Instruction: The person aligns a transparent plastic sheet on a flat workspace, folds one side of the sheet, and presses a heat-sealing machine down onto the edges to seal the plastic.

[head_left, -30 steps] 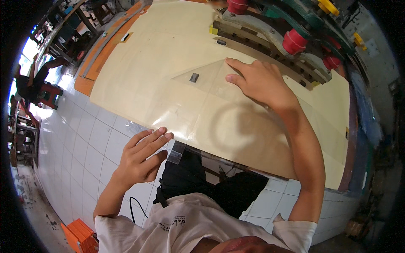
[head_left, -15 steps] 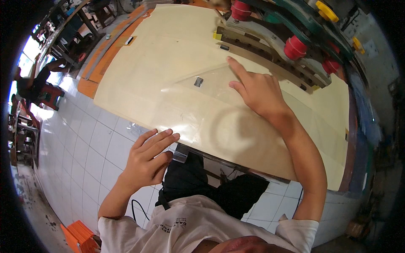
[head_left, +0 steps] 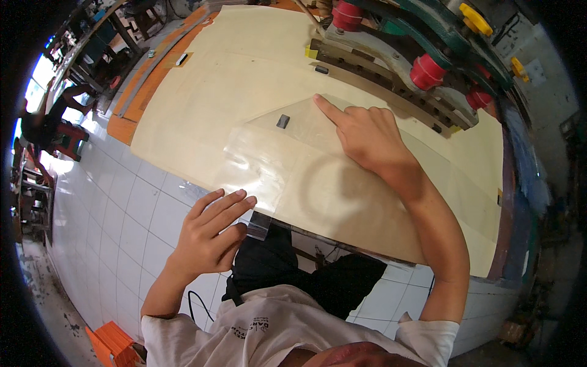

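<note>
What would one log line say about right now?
left hand: fingertips at near edge of cream sheet | right hand: index fingertip at far corner of clear plastic | dark block: left of that fingertip

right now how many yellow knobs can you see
2. One knob is near the picture's top edge, above the green machine; the other knob is lower and further right. More may be hidden behind the machine or out of frame.

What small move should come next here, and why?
Probably a light smoothing stroke by the right hand across the clear sheet: uneven glare suggests ripples, the right index fingertip is at the sheet's far corner, and the left hand is at the near edge.
</note>
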### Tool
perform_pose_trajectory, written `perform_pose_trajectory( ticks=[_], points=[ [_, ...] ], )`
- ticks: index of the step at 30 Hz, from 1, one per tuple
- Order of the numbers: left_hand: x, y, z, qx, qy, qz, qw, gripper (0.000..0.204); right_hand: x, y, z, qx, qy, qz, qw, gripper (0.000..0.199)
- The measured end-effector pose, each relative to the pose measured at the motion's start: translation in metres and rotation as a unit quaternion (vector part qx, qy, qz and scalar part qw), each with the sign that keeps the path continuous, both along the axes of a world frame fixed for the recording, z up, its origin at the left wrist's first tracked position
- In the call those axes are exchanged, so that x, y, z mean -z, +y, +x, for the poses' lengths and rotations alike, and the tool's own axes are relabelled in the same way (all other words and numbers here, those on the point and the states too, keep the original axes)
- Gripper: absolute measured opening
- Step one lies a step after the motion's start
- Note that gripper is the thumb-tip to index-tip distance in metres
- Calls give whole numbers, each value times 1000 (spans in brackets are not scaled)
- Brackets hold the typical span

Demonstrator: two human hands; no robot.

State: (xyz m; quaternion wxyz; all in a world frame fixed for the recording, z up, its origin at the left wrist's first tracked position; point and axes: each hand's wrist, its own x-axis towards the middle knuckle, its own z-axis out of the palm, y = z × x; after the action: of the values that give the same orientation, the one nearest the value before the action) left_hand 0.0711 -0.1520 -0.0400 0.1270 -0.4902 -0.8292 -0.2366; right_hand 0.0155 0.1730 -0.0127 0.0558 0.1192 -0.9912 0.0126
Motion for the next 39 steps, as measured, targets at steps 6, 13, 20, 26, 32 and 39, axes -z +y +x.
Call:
perform_pose_trajectory(
  ticks=[6, 13, 20, 26, 32, 39],
  points=[
    [0, -1, -1, 11, -2, 0, 1000, 10, 3, 2, -3, 0, 9, 6, 1000, 59],
    [4, -6, -7, 39, -14, 15, 999, 10, -3, 0, -4, 11, -13, 7, 1000, 63],
    [3, -8, -9, 43, -18, 13, 999, 9, -4, 0, -6, 5, -14, 12, 1000, 62],
    [4, -10, -7, 43, -21, 14, 999, 10, -6, -3, -1, 10, -15, 18, 1000, 59],
    [11, -8, -5, 28, -7, 15, 999, 9, -9, -6, -5, 60, -50, 33, 996, 58],
    [38, 18, 10, -79, 120, 54, 988, 28, 3, 4, -8, 19, 5, 1, 1000, 58]
  ],
)
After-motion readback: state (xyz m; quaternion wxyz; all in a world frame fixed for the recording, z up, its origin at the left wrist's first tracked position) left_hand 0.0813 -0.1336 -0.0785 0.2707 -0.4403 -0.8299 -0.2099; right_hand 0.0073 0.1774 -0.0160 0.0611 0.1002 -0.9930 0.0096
